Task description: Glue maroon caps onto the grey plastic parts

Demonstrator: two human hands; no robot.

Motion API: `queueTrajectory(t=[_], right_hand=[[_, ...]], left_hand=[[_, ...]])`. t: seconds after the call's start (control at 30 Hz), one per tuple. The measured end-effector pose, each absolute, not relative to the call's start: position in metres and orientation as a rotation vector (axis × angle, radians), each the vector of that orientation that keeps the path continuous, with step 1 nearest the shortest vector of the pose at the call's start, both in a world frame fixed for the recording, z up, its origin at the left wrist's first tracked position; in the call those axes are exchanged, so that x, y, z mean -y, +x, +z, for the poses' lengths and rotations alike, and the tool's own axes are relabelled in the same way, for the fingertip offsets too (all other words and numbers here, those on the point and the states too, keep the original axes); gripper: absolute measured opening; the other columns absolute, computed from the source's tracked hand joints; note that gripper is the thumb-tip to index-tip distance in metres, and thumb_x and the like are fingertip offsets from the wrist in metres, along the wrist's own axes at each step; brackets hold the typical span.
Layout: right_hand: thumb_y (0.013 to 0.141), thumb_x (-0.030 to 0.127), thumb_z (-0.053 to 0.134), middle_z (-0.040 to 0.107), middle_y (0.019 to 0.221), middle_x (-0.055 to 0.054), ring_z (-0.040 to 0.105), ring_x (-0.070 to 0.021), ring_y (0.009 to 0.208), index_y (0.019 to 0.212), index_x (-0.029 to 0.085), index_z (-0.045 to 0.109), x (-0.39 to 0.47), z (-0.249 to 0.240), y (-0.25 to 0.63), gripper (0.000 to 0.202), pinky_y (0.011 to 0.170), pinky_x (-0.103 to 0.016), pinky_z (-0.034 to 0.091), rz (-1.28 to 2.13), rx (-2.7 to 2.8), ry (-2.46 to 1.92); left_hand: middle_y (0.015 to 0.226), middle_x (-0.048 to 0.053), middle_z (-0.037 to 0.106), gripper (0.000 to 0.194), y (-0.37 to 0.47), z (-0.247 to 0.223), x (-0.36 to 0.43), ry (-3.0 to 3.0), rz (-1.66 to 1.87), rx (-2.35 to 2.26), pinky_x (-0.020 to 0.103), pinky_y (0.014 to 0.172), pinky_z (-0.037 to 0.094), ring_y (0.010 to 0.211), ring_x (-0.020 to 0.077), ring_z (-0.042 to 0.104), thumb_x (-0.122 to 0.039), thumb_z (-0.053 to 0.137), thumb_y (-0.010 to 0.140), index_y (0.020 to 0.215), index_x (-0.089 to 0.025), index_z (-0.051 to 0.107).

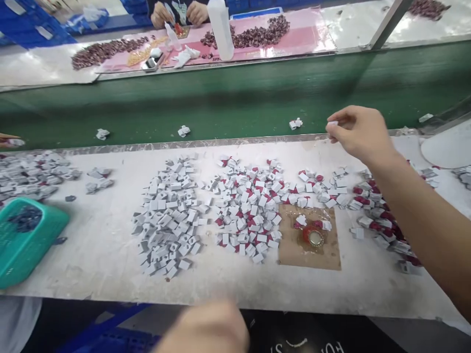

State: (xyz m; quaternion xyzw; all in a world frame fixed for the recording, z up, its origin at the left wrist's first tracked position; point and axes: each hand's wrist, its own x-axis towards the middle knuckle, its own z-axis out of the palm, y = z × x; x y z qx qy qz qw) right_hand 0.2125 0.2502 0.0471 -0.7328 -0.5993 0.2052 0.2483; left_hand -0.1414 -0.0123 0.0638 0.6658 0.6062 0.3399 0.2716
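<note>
Right now, your right hand is raised over the green belt, just past the bench's far edge, its fingers clamped on a small pale piece. Your left hand is a blur at the near edge, so you cannot tell whether its fingers are apart or together.

At your left, a teal basket holds a batch of dark bits, gathered toward its far end; a few similar scraps lie just outside it. In front of you, a square of card carries a small round cap with a crimped rim (what is inside is too small to tell), red showing beside it and two pale-and-red pieces near it. Left of the card sits a pale-and-red heap, and beyond that an all-grey heap. More pieces lie under and around your right forearm.

Across the belt, a white bottle stands upright near a co-worker's hands, and a small metal tray holds something dark and something white. Blue crates are stacked at the far left.
</note>
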Motion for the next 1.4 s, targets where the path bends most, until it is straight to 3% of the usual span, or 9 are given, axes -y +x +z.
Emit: queueTrajectory(t=[0.13, 0.23, 0.33, 0.5, 0.6, 0.8, 0.97, 1.07, 1.4], right_hand=[[0.097, 0.038, 0.091, 0.089, 0.09, -0.015, 0.079, -0.0295, 0.068, 0.117, 0.031, 0.094, -0.173, 0.059, 0.231, 0.022, 0.055, -0.043, 0.059, 0.76, 1.596, -1.925], [0.091, 0.058, 0.093, 0.091, 0.098, -0.013, 0.084, -0.0346, 0.075, 0.103, 0.041, 0.097, -0.116, 0.05, 0.243, 0.021, 0.054, -0.047, 0.062, 0.843, 1.621, -1.719], [0.091, 0.06, 0.095, 0.091, 0.1, -0.009, 0.083, -0.0329, 0.071, 0.102, 0.046, 0.097, -0.072, 0.041, 0.245, 0.017, 0.056, -0.048, 0.068, 0.881, 1.572, -1.657], [0.085, 0.062, 0.102, 0.092, 0.098, -0.008, 0.089, -0.0335, 0.073, 0.1, 0.04, 0.097, -0.025, 0.029, 0.239, 0.027, 0.057, -0.041, 0.073, 1.041, 1.299, -1.677], [0.083, 0.063, 0.103, 0.093, 0.093, -0.009, 0.09, -0.0322, 0.074, 0.101, 0.038, 0.099, -0.007, 0.019, 0.239, 0.03, 0.057, -0.035, 0.074, 1.091, 1.211, -1.71], [0.085, 0.056, 0.106, 0.095, 0.102, -0.01, 0.093, -0.0325, 0.085, 0.105, 0.037, 0.1, 0.005, 0.011, 0.23, 0.029, 0.07, -0.036, 0.079, 1.199, 1.071, -1.653], [0.097, 0.042, 0.096, 0.092, 0.106, -0.006, 0.091, -0.0311, 0.096, 0.109, 0.04, 0.098, 0.005, 0.018, 0.22, 0.012, 0.084, -0.044, 0.08, 1.108, 1.218, -1.551], [0.104, 0.034, 0.089, 0.089, 0.108, -0.004, 0.086, -0.029, 0.099, 0.115, 0.042, 0.096, 0.007, 0.018, 0.218, 0.015, 0.082, -0.042, 0.075, 1.001, 1.349, -1.533], [0.108, 0.021, 0.08, 0.09, 0.108, -0.004, 0.087, -0.0289, 0.096, 0.121, 0.038, 0.092, 0.003, 0.014, 0.212, 0.024, 0.082, -0.044, 0.073, 0.877, 1.572, -1.516]], left_hand=[[0.105, 0.009, 0.08, 0.014, -0.161, 0.044, -0.009, 1.92, 0.939, -1.927, 0.058, 0.101, 0.06, 0.105, 0.0372, 0.072, -0.033, 0.078, 0.106, 0.115, -0.038, 0.087], [0.114, 0.018, 0.074, 0.022, -0.178, 0.017, -0.021, 2.032, 0.716, -2.124, 0.065, 0.11, 0.05, 0.114, 0.0449, 0.065, -0.038, 0.069, 0.109, 0.112, -0.031, 0.09], [0.119, 0.019, 0.067, 0.026, -0.189, -0.001, -0.023, 2.002, 0.603, -2.128, 0.069, 0.111, 0.047, 0.114, 0.047, 0.062, -0.041, 0.069, 0.108, 0.113, -0.03, 0.093], [0.114, 0.015, 0.069, 0.022, -0.176, 0.008, -0.02, 1.698, 0.799, -2.109, 0.061, 0.108, 0.052, 0.118, 0.0435, 0.061, -0.051, 0.082, 0.104, 0.105, -0.03, 0.088], [0.113, 0.009, 0.078, 0.029, -0.155, 0.024, -0.018, 1.179, 1.049, -1.888, 0.047, 0.099, 0.061, 0.11, 0.0329, 0.07, -0.057, 0.092, 0.101, 0.112, -0.031, 0.085], [0.109, 0.006, 0.088, 0.035, -0.104, 0.035, -0.024, 0.668, 1.181, -1.319, 0.023, 0.079, 0.068, 0.088, 0.0162, 0.082, -0.043, 0.11, 0.087, 0.1, -0.023, 0.084], [0.09, 0.002, 0.089, 0.033, -0.075, 0.03, -0.023, 0.823, 1.094, -1.28, 0.025, 0.067, 0.068, 0.075, 0.0182, 0.084, -0.04, 0.102, 0.098, 0.111, -0.027, 0.075], [0.087, 0.001, 0.086, 0.012, -0.064, 0.029, -0.015, 1.077, 1.015, -1.386, 0.029, 0.074, 0.07, 0.077, 0.0189, 0.084, -0.04, 0.084, 0.112, 0.117, -0.029, 0.081], [0.098, 0.003, 0.07, 0.027, -0.049, 0.025, 0.004, 1.392, 0.737, -1.494, 0.025, 0.061, 0.057, 0.083, 0.019, 0.07, -0.044, 0.072, 0.118, 0.138, -0.038, 0.089]])
